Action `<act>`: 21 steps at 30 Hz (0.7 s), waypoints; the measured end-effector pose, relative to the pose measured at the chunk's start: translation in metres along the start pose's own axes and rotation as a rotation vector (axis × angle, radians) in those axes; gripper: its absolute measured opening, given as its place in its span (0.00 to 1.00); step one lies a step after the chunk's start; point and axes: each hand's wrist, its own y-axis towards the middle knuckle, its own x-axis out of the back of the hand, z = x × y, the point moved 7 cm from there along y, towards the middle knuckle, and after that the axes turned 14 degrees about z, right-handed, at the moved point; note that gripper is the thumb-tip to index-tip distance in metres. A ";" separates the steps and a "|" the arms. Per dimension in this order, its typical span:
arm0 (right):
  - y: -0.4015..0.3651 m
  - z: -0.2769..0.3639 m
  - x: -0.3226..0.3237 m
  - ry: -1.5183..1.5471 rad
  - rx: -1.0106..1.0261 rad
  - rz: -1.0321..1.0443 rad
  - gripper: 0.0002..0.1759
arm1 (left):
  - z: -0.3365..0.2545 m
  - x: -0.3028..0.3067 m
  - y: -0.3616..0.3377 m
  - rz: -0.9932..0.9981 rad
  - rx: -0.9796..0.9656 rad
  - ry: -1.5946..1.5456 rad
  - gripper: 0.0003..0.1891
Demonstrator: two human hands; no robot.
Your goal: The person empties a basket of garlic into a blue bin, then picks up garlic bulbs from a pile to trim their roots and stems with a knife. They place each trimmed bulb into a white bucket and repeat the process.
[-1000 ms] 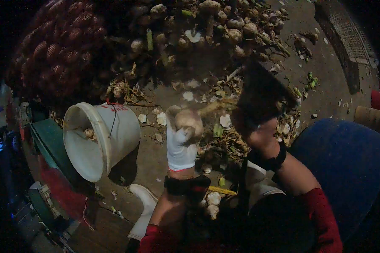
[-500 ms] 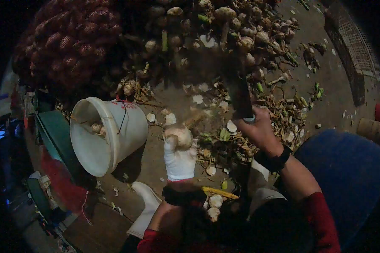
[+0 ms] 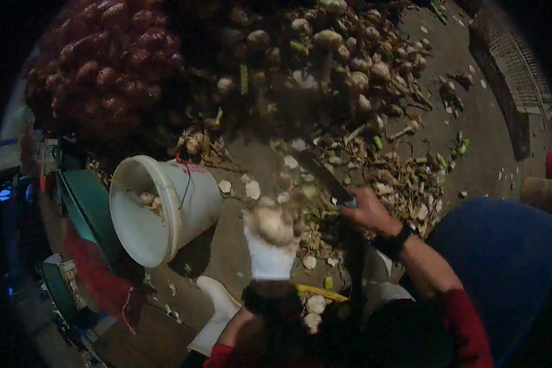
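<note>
My left hand (image 3: 271, 260), in a white glove, grips a garlic bulb (image 3: 274, 226) that is smeared by motion. My bare right hand (image 3: 371, 214) is wrapped round the handle of a knife (image 3: 326, 175). Its dark, broad blade points up and left, beyond the bulb and apart from it. Under the knife lie cut stalks and leaves (image 3: 316, 230) with pale garlic trimmings around them. Left of the gloved hand, a white bucket (image 3: 199, 196) lies tipped on its side, its mouth facing left, with a few garlic bulbs (image 3: 150, 199) inside.
A heap of garlic (image 3: 374, 67) with stalks covers the far ground. Beside it stands a full red mesh sack (image 3: 110, 73). A crate (image 3: 515, 61) is at far right, a blue rounded object (image 3: 497, 270) near right. Green containers (image 3: 89, 205) stand left. A white boot (image 3: 218, 303) shows below.
The right hand has come down slightly, and the blade has swung from pointing away to slanting left. The bulb and left hand have shifted right and a little down; the whole view has moved slightly.
</note>
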 end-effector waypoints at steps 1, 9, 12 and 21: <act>-0.011 0.012 0.005 0.052 0.069 -0.045 0.11 | -0.001 0.005 -0.009 -0.112 -0.043 0.039 0.20; -0.017 -0.009 0.031 0.265 0.009 -0.189 0.16 | -0.029 -0.050 0.013 0.602 0.389 1.842 0.17; -0.014 -0.015 0.024 0.302 0.011 -0.194 0.17 | -0.089 -0.081 0.110 0.077 -0.160 1.927 0.19; -0.025 -0.012 0.047 0.389 0.009 -0.262 0.14 | -0.107 -0.043 0.197 -0.241 -0.525 1.709 0.21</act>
